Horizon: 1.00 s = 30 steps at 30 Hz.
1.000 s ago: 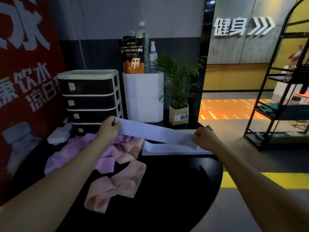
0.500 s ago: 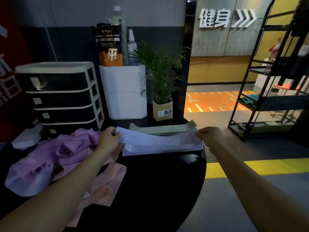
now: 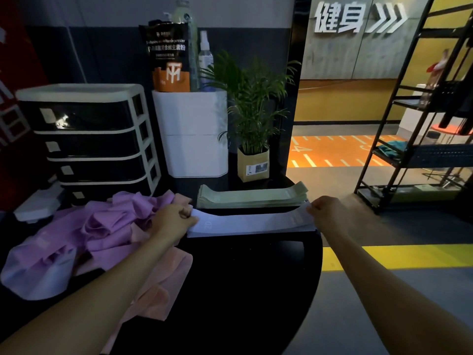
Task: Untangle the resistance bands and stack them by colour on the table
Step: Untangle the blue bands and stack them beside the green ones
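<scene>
The black surface [image 3: 243, 290] carried the whole job. At its left lay a tangled heap of purple bands [image 3: 102, 231], with pink bands [image 3: 163, 285] partly under the left forearm; both colours were judged still to be sorted. Near the far edge sat a finished stack of green bands [image 3: 252, 197]. Just in front of it, a pale band [image 3: 250, 222] lay flat on its own stack, each end clamped in a grip: left hand [image 3: 174, 219] and right hand [image 3: 326, 210].
</scene>
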Each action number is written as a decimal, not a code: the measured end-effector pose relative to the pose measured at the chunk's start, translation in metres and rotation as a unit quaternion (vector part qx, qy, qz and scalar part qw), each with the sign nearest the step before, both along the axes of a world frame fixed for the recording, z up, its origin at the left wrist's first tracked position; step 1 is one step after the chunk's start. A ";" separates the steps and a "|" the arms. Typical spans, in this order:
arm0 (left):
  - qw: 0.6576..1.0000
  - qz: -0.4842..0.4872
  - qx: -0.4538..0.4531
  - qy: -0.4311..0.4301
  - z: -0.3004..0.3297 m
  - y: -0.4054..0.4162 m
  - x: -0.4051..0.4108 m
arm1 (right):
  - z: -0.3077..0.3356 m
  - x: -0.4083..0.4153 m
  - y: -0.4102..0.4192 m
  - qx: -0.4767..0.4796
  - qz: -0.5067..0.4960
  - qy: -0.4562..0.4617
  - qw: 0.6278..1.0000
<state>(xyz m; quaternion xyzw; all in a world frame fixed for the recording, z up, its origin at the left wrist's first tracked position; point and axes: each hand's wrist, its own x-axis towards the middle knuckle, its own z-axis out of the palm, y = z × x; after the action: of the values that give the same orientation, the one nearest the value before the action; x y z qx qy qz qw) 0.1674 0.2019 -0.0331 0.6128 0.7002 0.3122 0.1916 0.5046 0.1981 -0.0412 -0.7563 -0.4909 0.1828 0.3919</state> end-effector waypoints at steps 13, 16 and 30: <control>1.000 0.007 0.010 0.010 -0.008 0.000 0.001 | -0.002 -0.040 -0.018 0.081 -0.012 -0.171 0.982; 1.000 0.008 0.014 0.005 -0.008 -0.001 0.001 | -0.004 -0.074 -0.024 0.085 0.141 -0.145 0.976; 0.988 -0.034 0.112 -0.105 -0.022 -0.013 -0.002 | -0.035 -0.130 -0.026 0.117 0.246 -0.208 0.940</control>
<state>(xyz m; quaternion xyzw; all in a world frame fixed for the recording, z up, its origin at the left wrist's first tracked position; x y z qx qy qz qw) 0.1657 0.1888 -0.0554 0.6178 0.6155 0.4444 0.2049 0.3747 0.1717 -0.0762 -0.5820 -0.7498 0.0535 0.3102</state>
